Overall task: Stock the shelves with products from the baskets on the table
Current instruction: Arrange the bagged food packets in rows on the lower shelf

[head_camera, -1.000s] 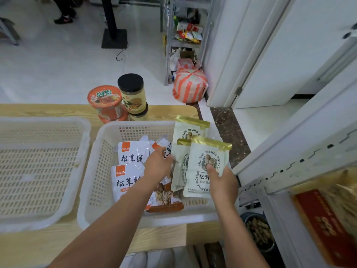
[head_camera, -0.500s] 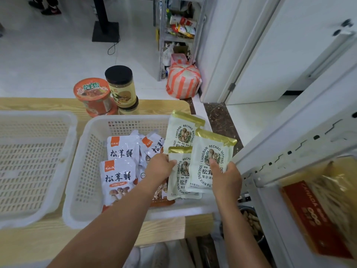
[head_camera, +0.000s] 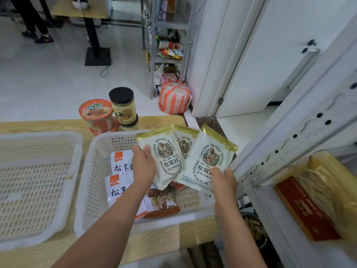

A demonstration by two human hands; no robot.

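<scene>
Only the person's two arms show, and both are bare, with skin uncovered from the lower edge of the view up to the wrists. The left forearm (head_camera: 108,227) is a long, smooth taper that crosses the near rim of the white basket (head_camera: 170,222), while the right forearm (head_camera: 237,233) is a narrower one just past the basket's right end. The left hand (head_camera: 144,165), over the middle of the basket, shows a broad back and a thick thumb, and the right hand (head_camera: 225,183), above the basket's right corner, shows its back, knuckle line and thumb.
</scene>
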